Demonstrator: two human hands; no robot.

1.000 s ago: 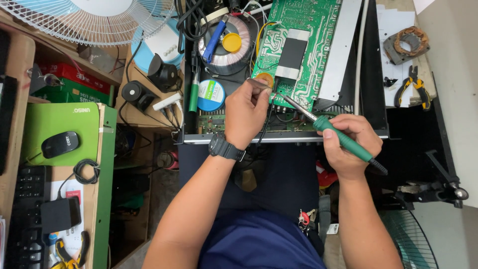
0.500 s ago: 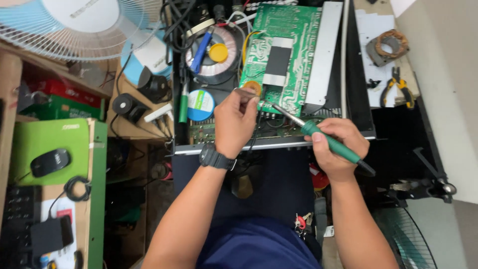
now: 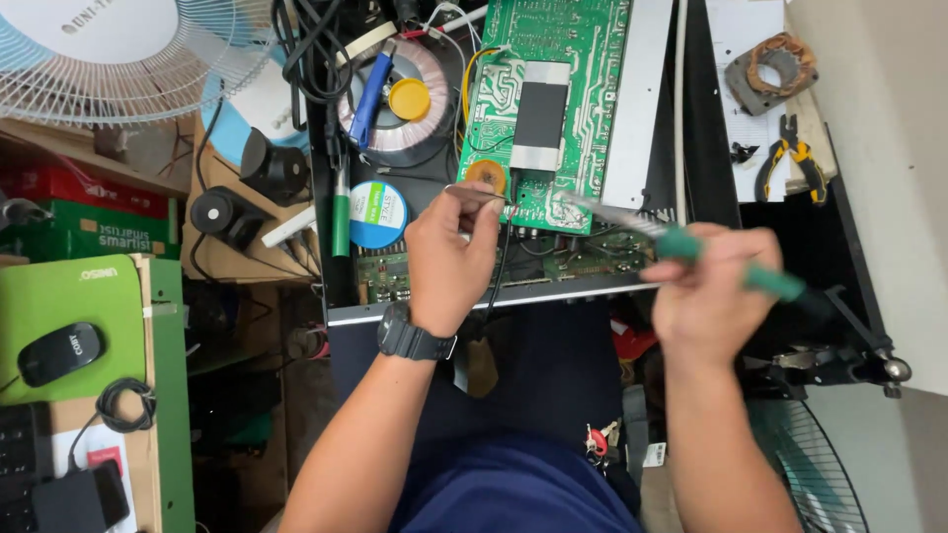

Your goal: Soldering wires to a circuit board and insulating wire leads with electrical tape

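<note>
My left hand pinches thin metal tweezers whose tips touch the lower left edge of a green circuit board, beside a round orange part. A black watch sits on that wrist. My right hand grips a green-handled soldering iron; its metal tip points left at the board's lower edge. The iron looks blurred. The board lies in an open black chassis with a round wound transformer at its left.
A solder spool and green pen lie left of my hand. Yellow-handled pliers and a copper coil rest on the right. A fan, green mouse pad with black mouse sit left.
My right hand with the soldering iron has drawn slightly back to the right and blurs with motion. My left hand keeps the tweezers at the board's lower edge. The camera view has shifted a little.
</note>
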